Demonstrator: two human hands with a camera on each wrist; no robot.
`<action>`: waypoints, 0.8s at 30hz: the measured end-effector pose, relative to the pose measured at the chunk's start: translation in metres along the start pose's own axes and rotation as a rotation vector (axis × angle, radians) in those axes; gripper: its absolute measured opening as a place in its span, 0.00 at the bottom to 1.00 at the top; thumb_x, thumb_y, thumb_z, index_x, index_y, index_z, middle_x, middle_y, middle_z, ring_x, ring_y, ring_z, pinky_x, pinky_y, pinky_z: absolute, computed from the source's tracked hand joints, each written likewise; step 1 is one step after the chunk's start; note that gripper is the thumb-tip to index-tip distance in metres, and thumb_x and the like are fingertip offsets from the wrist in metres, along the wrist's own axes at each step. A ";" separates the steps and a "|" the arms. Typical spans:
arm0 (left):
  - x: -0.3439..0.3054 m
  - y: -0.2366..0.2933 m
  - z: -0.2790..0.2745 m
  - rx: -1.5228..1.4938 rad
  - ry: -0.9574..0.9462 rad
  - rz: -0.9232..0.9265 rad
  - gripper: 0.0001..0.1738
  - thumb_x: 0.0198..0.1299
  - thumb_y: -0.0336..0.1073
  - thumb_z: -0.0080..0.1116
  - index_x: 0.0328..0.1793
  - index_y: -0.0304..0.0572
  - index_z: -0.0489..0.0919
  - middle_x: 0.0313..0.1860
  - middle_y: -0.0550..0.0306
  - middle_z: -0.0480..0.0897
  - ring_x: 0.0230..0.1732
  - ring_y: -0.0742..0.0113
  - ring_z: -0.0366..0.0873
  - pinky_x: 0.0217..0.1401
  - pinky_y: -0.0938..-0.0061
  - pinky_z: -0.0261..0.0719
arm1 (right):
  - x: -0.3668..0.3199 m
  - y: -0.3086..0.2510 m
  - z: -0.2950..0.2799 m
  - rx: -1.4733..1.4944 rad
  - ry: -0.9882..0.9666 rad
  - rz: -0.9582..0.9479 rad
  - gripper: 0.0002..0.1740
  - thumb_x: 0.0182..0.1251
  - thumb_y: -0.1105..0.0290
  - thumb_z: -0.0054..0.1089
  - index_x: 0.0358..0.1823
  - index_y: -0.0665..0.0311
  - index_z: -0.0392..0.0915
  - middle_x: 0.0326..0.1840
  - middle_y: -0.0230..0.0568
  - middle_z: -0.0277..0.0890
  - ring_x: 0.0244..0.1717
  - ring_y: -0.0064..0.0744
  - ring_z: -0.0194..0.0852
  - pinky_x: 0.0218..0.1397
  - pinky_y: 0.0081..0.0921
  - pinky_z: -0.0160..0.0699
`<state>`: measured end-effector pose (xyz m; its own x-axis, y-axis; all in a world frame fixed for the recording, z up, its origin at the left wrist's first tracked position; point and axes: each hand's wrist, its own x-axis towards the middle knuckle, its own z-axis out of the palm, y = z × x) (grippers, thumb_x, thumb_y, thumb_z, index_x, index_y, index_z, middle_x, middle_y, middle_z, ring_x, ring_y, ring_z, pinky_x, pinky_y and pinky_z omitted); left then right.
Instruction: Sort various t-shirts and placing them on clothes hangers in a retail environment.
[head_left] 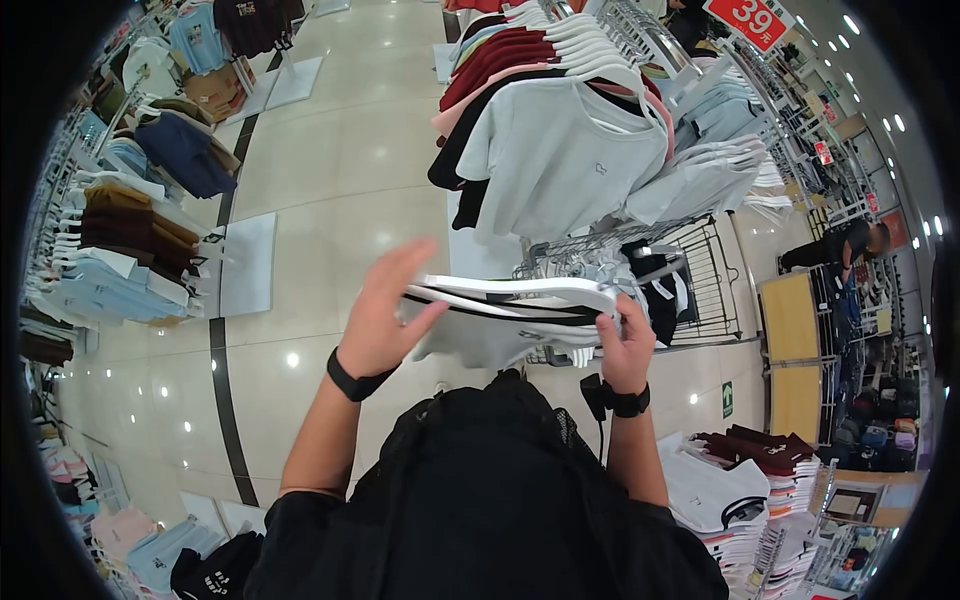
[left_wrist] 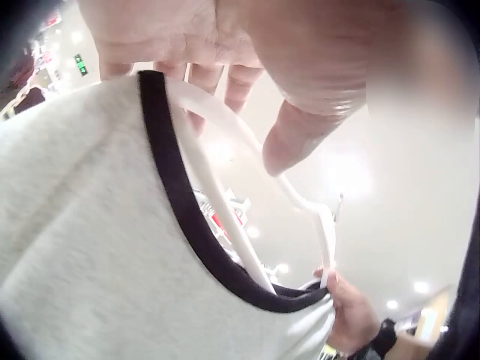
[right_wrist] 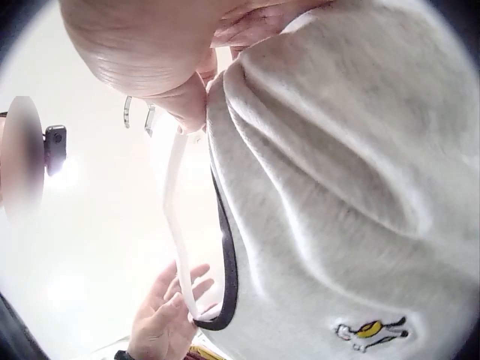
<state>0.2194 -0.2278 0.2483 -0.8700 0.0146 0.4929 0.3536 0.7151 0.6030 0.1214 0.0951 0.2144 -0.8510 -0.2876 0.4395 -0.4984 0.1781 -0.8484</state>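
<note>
A light grey T-shirt (head_left: pixel 460 338) with a black neckband (left_wrist: pixel 178 199) hangs in front of the body, a white hanger (head_left: pixel 500 286) along its top. My right hand (head_left: pixel 627 345) pinches the shirt's bunched shoulder at the hanger's right end. At the opposite end, my left hand (head_left: pixel 388 300) has straight fingers and a thumb spread apart. In the left wrist view its fingers lie behind the hanger and the thumb in front. A small yellow and black embroidered figure (right_wrist: pixel 371 330) shows on the chest in the right wrist view.
Ahead stands a rack of shirts on white hangers, a pale T-shirt (head_left: pixel 570 150) foremost. Below it is a wire shopping cart (head_left: pixel 705 285) holding dark and white items. Clothes racks line the left side. Folded shirts (head_left: pixel 715 485) lie at lower right. Another person (head_left: pixel 840 248) stands at far right.
</note>
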 end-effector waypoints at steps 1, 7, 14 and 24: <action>-0.004 -0.003 -0.004 -0.098 0.077 -0.093 0.35 0.56 0.25 0.67 0.72 0.44 0.73 0.69 0.49 0.77 0.68 0.48 0.74 0.69 0.61 0.73 | 0.000 0.002 0.000 0.031 0.036 -0.006 0.11 0.72 0.76 0.62 0.52 0.71 0.78 0.43 0.35 0.78 0.43 0.24 0.73 0.50 0.21 0.70; -0.024 -0.043 -0.012 -0.275 -0.068 -0.321 0.19 0.58 0.30 0.69 0.57 0.40 0.84 0.53 0.52 0.86 0.57 0.54 0.82 0.65 0.64 0.76 | 0.004 0.013 -0.012 0.270 0.102 0.095 0.12 0.78 0.71 0.57 0.57 0.69 0.75 0.46 0.28 0.76 0.38 0.12 0.63 0.42 0.14 0.61; -0.026 -0.040 0.117 -0.363 -0.060 -0.240 0.20 0.60 0.42 0.73 0.52 0.37 0.82 0.57 0.47 0.82 0.56 0.50 0.81 0.62 0.62 0.78 | 0.012 -0.033 0.000 0.185 -0.053 0.082 0.13 0.77 0.70 0.60 0.56 0.67 0.74 0.44 0.29 0.75 0.33 0.11 0.61 0.34 0.14 0.58; -0.048 -0.089 0.261 -0.963 -0.486 -0.868 0.13 0.61 0.34 0.70 0.47 0.34 0.81 0.39 0.55 0.86 0.38 0.71 0.85 0.39 0.72 0.85 | 0.010 -0.052 0.009 0.278 -0.089 0.107 0.17 0.79 0.70 0.55 0.62 0.73 0.72 0.55 0.41 0.78 0.54 0.23 0.73 0.60 0.22 0.68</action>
<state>0.1402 -0.1102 0.0070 -0.8922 0.1997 -0.4051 -0.4347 -0.1362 0.8902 0.1404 0.0748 0.2597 -0.8724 -0.3641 0.3260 -0.3317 -0.0488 -0.9421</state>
